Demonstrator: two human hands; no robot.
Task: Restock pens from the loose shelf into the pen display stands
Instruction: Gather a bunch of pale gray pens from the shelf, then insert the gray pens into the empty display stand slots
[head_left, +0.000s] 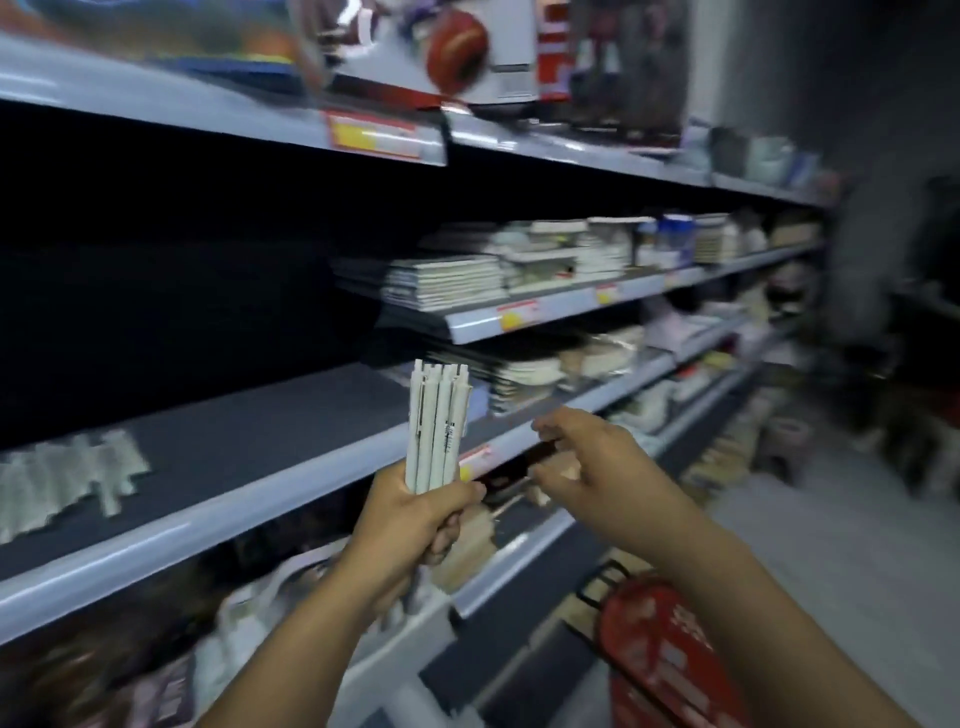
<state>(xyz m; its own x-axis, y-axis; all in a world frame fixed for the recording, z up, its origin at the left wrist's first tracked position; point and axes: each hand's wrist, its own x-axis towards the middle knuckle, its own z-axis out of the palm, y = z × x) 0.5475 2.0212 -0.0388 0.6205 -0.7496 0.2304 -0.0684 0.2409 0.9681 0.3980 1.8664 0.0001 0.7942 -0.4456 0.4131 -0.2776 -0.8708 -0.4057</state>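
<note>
My left hand (415, 519) grips a bundle of several white pens (436, 426), held upright in front of the dark shelf (260, 431). My right hand (587, 462) hovers just to the right of the bundle, fingers loosely curled and spread, holding nothing. More loose white pens (62, 478) lie blurred at the left end of the same shelf. No pen display stand is recognisable in this blurred view.
Stacks of notebooks (447, 283) fill the shelves to the right. Boxed goods and a red ball (457, 52) sit on the top shelf. A red shopping basket (670, 654) stands on the floor at lower right, in the grey aisle (831, 545).
</note>
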